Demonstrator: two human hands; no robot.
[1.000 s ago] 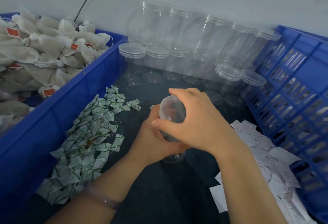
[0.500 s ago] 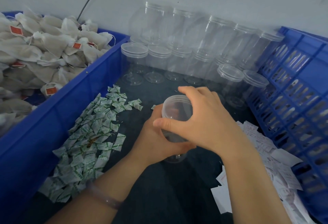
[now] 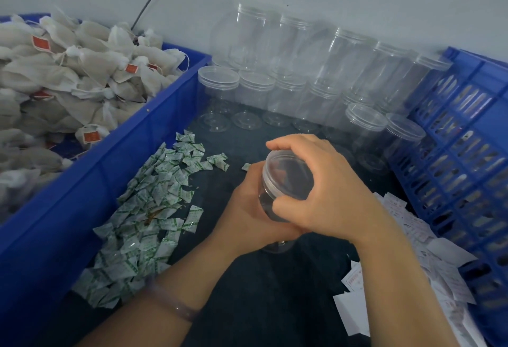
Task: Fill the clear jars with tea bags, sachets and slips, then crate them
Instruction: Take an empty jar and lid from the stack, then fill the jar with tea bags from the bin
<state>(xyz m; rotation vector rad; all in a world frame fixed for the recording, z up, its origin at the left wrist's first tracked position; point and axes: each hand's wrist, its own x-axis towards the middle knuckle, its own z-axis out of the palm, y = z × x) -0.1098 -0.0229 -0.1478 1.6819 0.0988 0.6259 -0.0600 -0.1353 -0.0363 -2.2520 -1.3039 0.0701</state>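
The right hand (image 3: 330,198) arches over a clear round plastic jar (image 3: 266,205), its fingers and thumb curled round the rim of the clear screw lid (image 3: 288,173). The left hand (image 3: 244,209) grips the jar's body from the left side, with a pale bracelet (image 3: 176,302) on that wrist. The jar stands upright on the dark desk (image 3: 261,305), about midway between the two blue containers; what it holds cannot be told.

On the left, a solid blue plastic bin (image 3: 115,159) is heaped with white mesh tea bags bearing red tags (image 3: 82,77). On the right, a blue slotted plastic crate (image 3: 467,159) shows only its wall. Lidded empty clear jars (image 3: 275,85) are stacked in two tiers along the back wall.

Small white sachets with green print (image 3: 145,209) lie in a loose pile against the bin's wall. White paper slips (image 3: 412,236) are spread beside the crate. A strip of bare desk runs between these two piles, in front of the jar.
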